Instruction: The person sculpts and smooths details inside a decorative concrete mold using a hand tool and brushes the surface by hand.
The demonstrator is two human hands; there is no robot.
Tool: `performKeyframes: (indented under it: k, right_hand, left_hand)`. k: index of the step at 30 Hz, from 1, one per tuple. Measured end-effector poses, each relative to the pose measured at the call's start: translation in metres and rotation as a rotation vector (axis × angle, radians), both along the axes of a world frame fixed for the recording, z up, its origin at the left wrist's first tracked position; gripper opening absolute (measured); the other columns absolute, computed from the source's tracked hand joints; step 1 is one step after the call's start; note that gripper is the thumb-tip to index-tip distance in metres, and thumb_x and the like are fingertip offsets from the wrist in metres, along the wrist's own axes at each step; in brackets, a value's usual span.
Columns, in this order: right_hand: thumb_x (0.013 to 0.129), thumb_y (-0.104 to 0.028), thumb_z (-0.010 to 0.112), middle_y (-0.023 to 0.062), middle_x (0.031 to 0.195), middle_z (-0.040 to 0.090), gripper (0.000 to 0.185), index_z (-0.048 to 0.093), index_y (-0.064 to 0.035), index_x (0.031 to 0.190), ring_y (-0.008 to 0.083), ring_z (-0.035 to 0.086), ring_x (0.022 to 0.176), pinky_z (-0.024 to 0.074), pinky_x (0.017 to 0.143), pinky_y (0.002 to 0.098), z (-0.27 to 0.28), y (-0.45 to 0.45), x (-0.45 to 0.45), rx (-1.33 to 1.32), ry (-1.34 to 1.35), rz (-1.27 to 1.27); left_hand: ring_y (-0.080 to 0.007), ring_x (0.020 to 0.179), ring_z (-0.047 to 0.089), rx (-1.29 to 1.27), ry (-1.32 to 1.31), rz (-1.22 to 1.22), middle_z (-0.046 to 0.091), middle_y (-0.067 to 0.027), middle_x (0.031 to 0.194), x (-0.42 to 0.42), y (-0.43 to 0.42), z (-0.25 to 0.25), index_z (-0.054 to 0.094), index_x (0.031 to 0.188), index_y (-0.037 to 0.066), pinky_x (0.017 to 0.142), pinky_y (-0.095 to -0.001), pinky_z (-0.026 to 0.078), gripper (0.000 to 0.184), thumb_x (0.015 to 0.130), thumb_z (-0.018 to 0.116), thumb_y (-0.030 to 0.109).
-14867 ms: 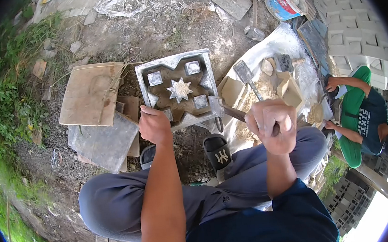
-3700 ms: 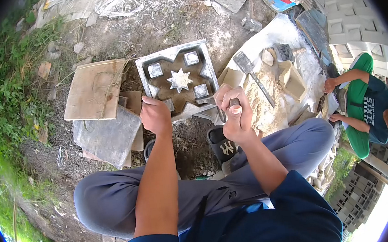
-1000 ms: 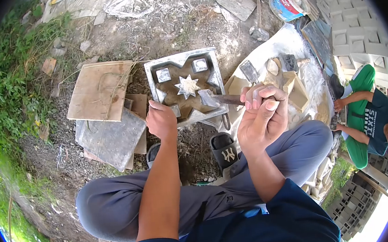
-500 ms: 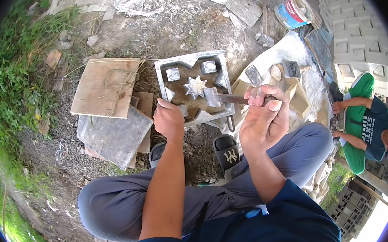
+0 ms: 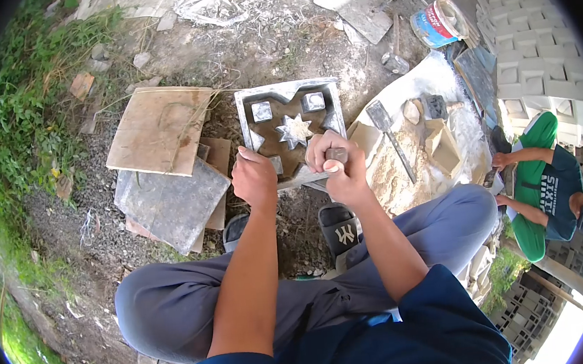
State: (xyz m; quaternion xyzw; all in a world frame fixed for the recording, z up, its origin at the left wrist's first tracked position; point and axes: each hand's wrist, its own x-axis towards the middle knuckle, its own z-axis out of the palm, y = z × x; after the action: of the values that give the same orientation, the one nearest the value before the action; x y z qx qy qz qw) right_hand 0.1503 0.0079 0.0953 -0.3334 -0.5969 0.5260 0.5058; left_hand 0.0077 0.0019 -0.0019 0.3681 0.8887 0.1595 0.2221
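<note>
A square grey mold (image 5: 287, 87) with a star-shaped block (image 5: 295, 131) at its middle and small cube blocks in its corners lies on the ground in front of me. My left hand (image 5: 254, 177) is closed at its lower left corner, gripping the rim. Over the lower right part of the mold, my right hand (image 5: 337, 166) is wrapped round a tool with a brown handle (image 5: 335, 155). Only the handle's rounded end shows; the tool's head and that corner of the mold are hidden behind the hand.
A trowel (image 5: 380, 116) rests on sandy powder (image 5: 389, 173) over a white sheet (image 5: 427, 71) at right. Boards (image 5: 161, 131) are stacked at left. A paint bucket (image 5: 438, 23) stands at upper right. Another person (image 5: 556, 179) sits far right, beside patterned blocks (image 5: 535, 36).
My right hand has moved left and down over the mold's lower right corner, tipping the tool so its handle end faces me. The trowel's handle has come into view. My left hand stays put.
</note>
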Motion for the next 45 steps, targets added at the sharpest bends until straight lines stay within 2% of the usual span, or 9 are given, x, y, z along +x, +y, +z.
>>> performKeyframes:
  k: [12, 26, 28, 31, 33, 36, 39, 42, 45]
  right_hand:
    - [0.096, -0.069, 0.052, 0.0055, 0.066, 0.044, 0.071, 0.043, -0.0024, 0.074, 0.0148, 0.041, 0.058, 0.0293, 0.052, 0.0309, 0.016, -0.015, 0.007, 0.169, -0.064, -0.083]
    - [0.098, -0.015, 0.066, 0.0045, 0.064, 0.048, 0.036, 0.047, -0.0006, 0.072, 0.013, 0.04, 0.055, 0.0313, 0.05, 0.0293, -0.002, -0.014, 0.009, 0.223, 0.102, -0.166]
    - [0.094, -0.002, 0.062, 0.0054, 0.061, 0.048, 0.028, 0.049, 0.0012, 0.07, 0.014, 0.041, 0.053, 0.0341, 0.051, 0.0295, -0.005, -0.009, 0.004, 0.133, -0.137, -0.275]
    - [0.094, -0.001, 0.062, 0.0063, 0.061, 0.05, 0.025, 0.052, 0.0024, 0.072, 0.0144, 0.043, 0.053, 0.0358, 0.051, 0.03, 0.013, -0.01, 0.003, 0.082, -0.339, -0.311]
    - [0.096, -0.004, 0.064, 0.0068, 0.062, 0.053, 0.023, 0.057, 0.0034, 0.075, 0.0144, 0.046, 0.053, 0.0371, 0.051, 0.0302, 0.001, -0.015, 0.007, 0.204, -0.012, -0.315]
    - [0.097, -0.007, 0.066, 0.0061, 0.06, 0.053, 0.024, 0.061, 0.0044, 0.077, 0.0131, 0.045, 0.051, 0.0358, 0.049, 0.0292, 0.008, -0.007, 0.007, 0.074, -0.345, -0.32]
    - [0.098, -0.008, 0.065, 0.0053, 0.059, 0.051, 0.025, 0.06, 0.0042, 0.077, 0.0125, 0.041, 0.051, 0.0338, 0.049, 0.0295, 0.003, -0.019, 0.01, 0.109, -0.085, -0.419]
    - [0.107, -0.013, 0.053, 0.0038, 0.064, 0.049, 0.038, 0.047, 0.0008, 0.072, 0.0105, 0.042, 0.058, 0.0353, 0.052, 0.0298, -0.014, -0.013, 0.013, 0.024, -0.283, -0.357]
    - [0.1, -0.014, 0.065, 0.0028, 0.055, 0.046, 0.037, 0.053, 0.0007, 0.068, 0.0085, 0.04, 0.05, 0.0324, 0.046, 0.0291, 0.002, -0.013, 0.01, 0.069, -0.156, -0.41]
  left_hand:
    - [-0.0525, 0.095, 0.065, -0.024, -0.136, -0.014, 0.07, -0.0291, 0.102, -0.006, 0.001, 0.006, 0.07, 0.109, 0.0, 0.084, -0.0608, 0.053, 0.059, 0.107, 0.025, 0.039]
    - [-0.0491, 0.086, 0.068, -0.007, -0.091, -0.027, 0.071, -0.0238, 0.097, -0.008, -0.001, -0.004, 0.069, 0.102, 0.0, 0.075, -0.0578, 0.056, 0.053, 0.107, 0.029, 0.035]
    - [-0.0492, 0.087, 0.068, -0.014, -0.083, -0.042, 0.071, -0.024, 0.098, -0.005, 0.0, 0.0, 0.069, 0.103, 0.0, 0.076, -0.0577, 0.056, 0.054, 0.107, 0.028, 0.036]
    - [-0.05, 0.086, 0.067, 0.01, -0.067, -0.02, 0.071, -0.0241, 0.096, -0.002, 0.002, 0.0, 0.069, 0.099, 0.0, 0.075, -0.0583, 0.055, 0.054, 0.107, 0.029, 0.035]
    - [-0.0497, 0.088, 0.067, 0.006, -0.052, -0.007, 0.071, -0.0245, 0.097, -0.005, 0.001, -0.004, 0.069, 0.1, 0.0, 0.076, -0.0588, 0.055, 0.053, 0.107, 0.029, 0.035]
    - [-0.0534, 0.101, 0.064, -0.053, -0.183, -0.022, 0.07, -0.0301, 0.106, -0.007, 0.003, 0.005, 0.069, 0.115, 0.001, 0.09, -0.0613, 0.051, 0.061, 0.107, 0.024, 0.041]
    - [-0.053, 0.1, 0.064, -0.032, -0.169, 0.01, 0.07, -0.0301, 0.105, -0.005, 0.009, 0.012, 0.07, 0.113, 0.001, 0.089, -0.0608, 0.051, 0.061, 0.107, 0.024, 0.04]
    - [-0.0522, 0.1, 0.065, -0.035, -0.177, -0.017, 0.07, -0.03, 0.105, -0.006, 0.003, 0.009, 0.07, 0.113, 0.001, 0.088, -0.0604, 0.051, 0.061, 0.107, 0.024, 0.04]
    - [-0.05, 0.086, 0.067, 0.031, -0.084, -0.009, 0.071, -0.0258, 0.095, -0.004, 0.003, 0.003, 0.069, 0.099, -0.001, 0.076, -0.0582, 0.055, 0.054, 0.106, 0.03, 0.035]
